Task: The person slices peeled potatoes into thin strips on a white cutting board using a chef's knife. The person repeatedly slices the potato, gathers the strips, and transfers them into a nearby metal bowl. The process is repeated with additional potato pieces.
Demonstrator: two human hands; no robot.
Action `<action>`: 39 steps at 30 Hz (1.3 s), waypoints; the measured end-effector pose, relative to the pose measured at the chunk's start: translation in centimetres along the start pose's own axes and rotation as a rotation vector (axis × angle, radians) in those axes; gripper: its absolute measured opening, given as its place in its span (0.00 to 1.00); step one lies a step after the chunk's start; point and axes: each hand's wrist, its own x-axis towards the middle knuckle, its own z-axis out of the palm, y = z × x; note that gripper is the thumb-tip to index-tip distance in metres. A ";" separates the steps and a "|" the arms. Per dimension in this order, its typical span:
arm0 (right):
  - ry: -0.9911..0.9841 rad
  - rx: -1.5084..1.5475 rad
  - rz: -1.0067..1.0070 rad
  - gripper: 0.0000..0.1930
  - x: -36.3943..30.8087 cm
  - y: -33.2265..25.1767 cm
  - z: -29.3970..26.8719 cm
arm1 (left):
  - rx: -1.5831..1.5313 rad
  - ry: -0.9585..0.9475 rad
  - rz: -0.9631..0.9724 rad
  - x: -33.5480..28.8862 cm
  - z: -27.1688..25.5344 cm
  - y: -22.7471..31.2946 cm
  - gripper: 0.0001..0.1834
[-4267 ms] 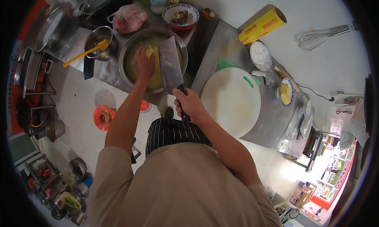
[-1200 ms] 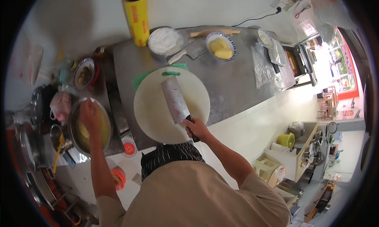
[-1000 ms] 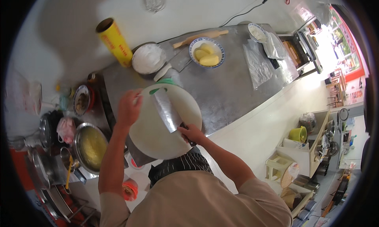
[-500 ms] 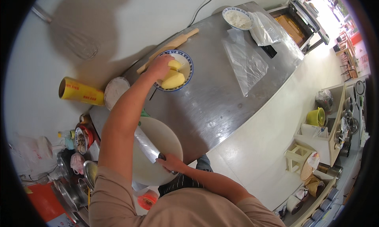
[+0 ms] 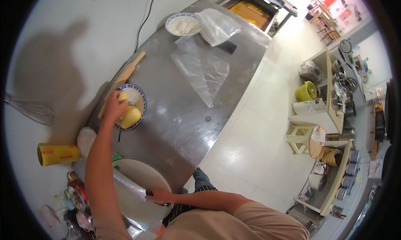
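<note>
Yellow is what I pick out first in the head view: a potato piece [image 5: 122,96] at the fingertips of the left hand [image 5: 113,108], on their 1 o'clock side. From my distant seat I read that grip as narrow, thumb and fingers pinched on this 1 piece. It sits over the blue-rimmed bowl [image 5: 143,101]; I cannot tell whether it is clear of the contents. A larger potato [image 5: 131,117] lies in the bowl at about 4 o'clock from the same hand, just beside it and outside the pinch.

The right hand [image 5: 161,197] is closed around the dark handle of a cleaver [image 5: 130,185], whose blade points to 10 o'clock from that fist. The blade is over the white round board [image 5: 150,177]; whether they touch, I cannot say. From this fist, the potato bowl is at 11 o'clock, well apart.

Taking the bowl as my clock's centre, I have the wooden rolling pin [image 5: 124,78] close by at 11, a bowl of white powder [image 5: 184,25] farther off at 1, the board at 6 and a yellow roll [image 5: 58,153] at 8. Clear plastic [image 5: 204,71] is spread on the metal table [image 5: 179,119] at 2 o'clock.
</note>
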 end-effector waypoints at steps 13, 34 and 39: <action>0.110 -0.104 -0.014 0.26 -1.8 -0.1 -1.9 | -0.904 0.295 -0.631 -41.1 -8.1 -6.8 0.27; 0.360 -0.096 0.086 0.09 -11.7 -1.3 5.4 | -0.085 0.248 -0.069 -52.6 0.8 -9.2 0.40; 0.271 -0.128 0.074 0.10 -11.0 -1.7 4.4 | -0.171 0.255 -0.340 -50.8 0.5 -8.4 0.30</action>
